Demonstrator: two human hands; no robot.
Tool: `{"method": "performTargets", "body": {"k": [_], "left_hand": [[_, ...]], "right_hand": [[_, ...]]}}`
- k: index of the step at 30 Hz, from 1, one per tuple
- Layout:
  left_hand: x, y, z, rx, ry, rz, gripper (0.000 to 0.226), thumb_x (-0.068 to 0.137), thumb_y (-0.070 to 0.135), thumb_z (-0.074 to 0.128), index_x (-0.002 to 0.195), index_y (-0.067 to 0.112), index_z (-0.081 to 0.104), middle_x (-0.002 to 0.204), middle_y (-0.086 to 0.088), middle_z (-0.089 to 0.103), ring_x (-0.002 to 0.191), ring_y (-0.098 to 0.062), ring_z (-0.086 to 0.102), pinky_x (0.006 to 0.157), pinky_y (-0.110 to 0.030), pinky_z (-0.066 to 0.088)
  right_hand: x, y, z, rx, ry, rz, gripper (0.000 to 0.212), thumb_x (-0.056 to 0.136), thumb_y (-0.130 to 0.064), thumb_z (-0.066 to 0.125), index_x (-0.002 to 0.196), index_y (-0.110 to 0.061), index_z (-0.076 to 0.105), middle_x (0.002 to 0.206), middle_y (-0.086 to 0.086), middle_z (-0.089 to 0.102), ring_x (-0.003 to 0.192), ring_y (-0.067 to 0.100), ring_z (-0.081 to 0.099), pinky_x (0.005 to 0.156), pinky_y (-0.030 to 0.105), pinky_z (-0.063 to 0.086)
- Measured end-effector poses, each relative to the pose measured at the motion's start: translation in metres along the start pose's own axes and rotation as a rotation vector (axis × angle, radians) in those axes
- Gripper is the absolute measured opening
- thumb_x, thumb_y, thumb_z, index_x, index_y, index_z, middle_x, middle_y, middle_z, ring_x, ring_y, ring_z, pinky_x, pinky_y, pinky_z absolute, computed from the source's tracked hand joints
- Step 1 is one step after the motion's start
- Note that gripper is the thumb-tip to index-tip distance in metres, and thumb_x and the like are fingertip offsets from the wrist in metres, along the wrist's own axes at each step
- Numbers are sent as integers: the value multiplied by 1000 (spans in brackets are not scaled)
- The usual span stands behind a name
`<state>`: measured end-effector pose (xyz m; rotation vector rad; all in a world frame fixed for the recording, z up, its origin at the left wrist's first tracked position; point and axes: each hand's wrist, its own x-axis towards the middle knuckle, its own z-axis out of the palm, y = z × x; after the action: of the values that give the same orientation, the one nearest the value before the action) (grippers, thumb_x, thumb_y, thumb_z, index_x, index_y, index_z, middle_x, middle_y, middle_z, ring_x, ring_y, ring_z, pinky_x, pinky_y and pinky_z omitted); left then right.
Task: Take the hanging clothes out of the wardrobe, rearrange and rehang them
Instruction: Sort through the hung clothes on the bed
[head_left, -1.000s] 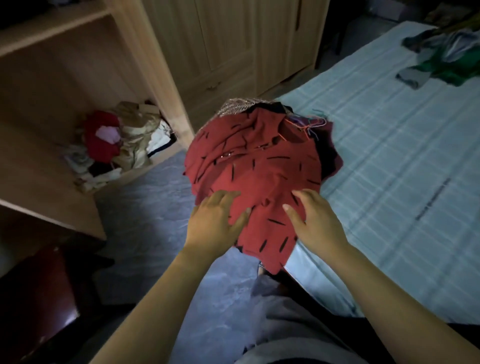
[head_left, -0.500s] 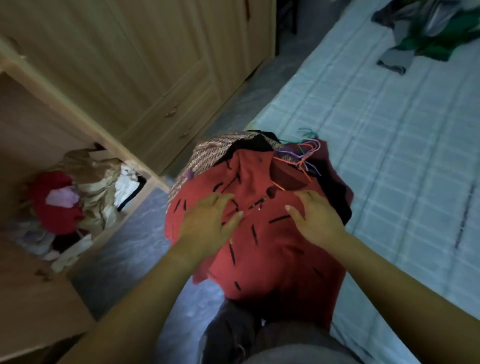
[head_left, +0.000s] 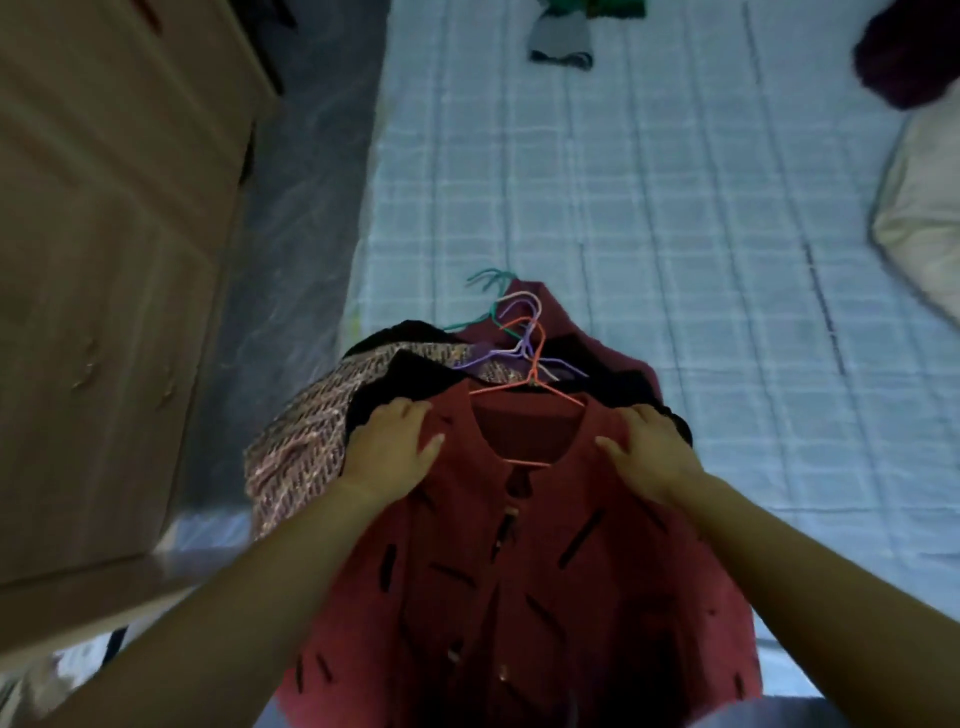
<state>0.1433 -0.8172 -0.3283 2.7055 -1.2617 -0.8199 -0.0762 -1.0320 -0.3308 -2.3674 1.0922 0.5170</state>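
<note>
A red shirt (head_left: 519, 571) with black dashes lies on top of a pile of hung clothes at the near edge of the bed (head_left: 675, 234). It is on an orange hanger (head_left: 535, 364). My left hand (head_left: 387, 447) grips its left shoulder and my right hand (head_left: 649, 457) grips its right shoulder, fingers curled over the edges. Under it lie a patterned knit garment (head_left: 301, 441), a black garment (head_left: 410, 374) and a maroon garment (head_left: 597, 348). Purple and teal hanger hooks (head_left: 498, 312) stick out at the pile's far end.
The wooden wardrobe (head_left: 104, 260) with closed doors stands at the left, across a strip of grey floor (head_left: 296, 208). On the bed lie grey and green clothes (head_left: 561, 41) at the far end, a dark purple garment (head_left: 914, 52) and a pale pillow (head_left: 924, 208) at the right.
My view swung right, from the open wardrobe shelf to the bed. The pile now lies spread on the bed edge, and both hands slid up to the red shirt's shoulders.
</note>
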Motion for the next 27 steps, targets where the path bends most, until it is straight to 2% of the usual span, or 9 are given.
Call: {"method": "performTargets", "body": {"k": [4,6,10,14,16,18,21,24,27], "left_hand": [[19,-15,21,34,-98,-4,56,92,47,47,140,21,35,147,-11,30,133,-31,30,101,-48,37],[22,-15,26,24,-52,2,54,92,45,48,139,20,37,139,-14,38,127,-33,35,97,-47,39],[19,-7,18,-14,-4,16,49,94,49,40,137,25,37,119,-14,51,107,-34,49,82,-44,46],[-1,0,5,-65,26,43,44,95,49,38,131,26,46,112,-9,56,104,-31,54,81,-43,46],[-19,3,0,-125,64,66,40,94,46,42,125,24,53,105,-6,58,100,-29,56,80,-43,46],[-40,7,-4,-187,96,75,34,93,43,47,119,23,58,101,-2,58,96,-26,58,80,-44,46],[-76,23,-8,-263,180,104,23,92,39,52,109,26,62,95,5,59,90,-21,60,79,-47,47],[-114,52,-11,-289,284,148,17,91,38,54,104,31,62,90,9,55,89,-20,59,77,-49,47],[-157,91,-12,-347,380,182,22,85,50,53,100,36,60,88,11,55,89,-18,60,77,-49,48]], "right_hand": [[8,16,24,34,-88,191,68,94,-47,44,148,-12,20,153,14,22,138,33,24,109,49,28],[6,21,33,40,-90,217,67,95,-48,40,148,-14,19,152,11,23,137,32,25,109,50,28],[-6,20,42,62,97,211,54,94,-45,44,137,-12,39,135,15,42,120,34,44,100,47,36],[-30,12,37,286,345,134,30,91,-31,57,106,-5,58,98,16,60,90,35,56,77,39,42],[-51,12,34,350,410,62,22,89,-28,61,96,-7,62,88,12,62,82,32,57,72,36,41],[-78,15,28,414,457,17,19,86,-31,63,92,-14,64,84,3,63,80,21,57,71,28,40],[-126,24,18,568,519,-13,9,81,-24,72,85,-19,66,79,-8,64,76,4,55,70,10,38],[-176,41,11,657,589,-39,9,79,-21,74,82,-26,66,78,-15,65,78,0,59,71,9,41],[-227,66,9,751,683,-50,19,79,-17,74,84,-33,65,81,-17,66,76,2,61,69,12,43]]}}
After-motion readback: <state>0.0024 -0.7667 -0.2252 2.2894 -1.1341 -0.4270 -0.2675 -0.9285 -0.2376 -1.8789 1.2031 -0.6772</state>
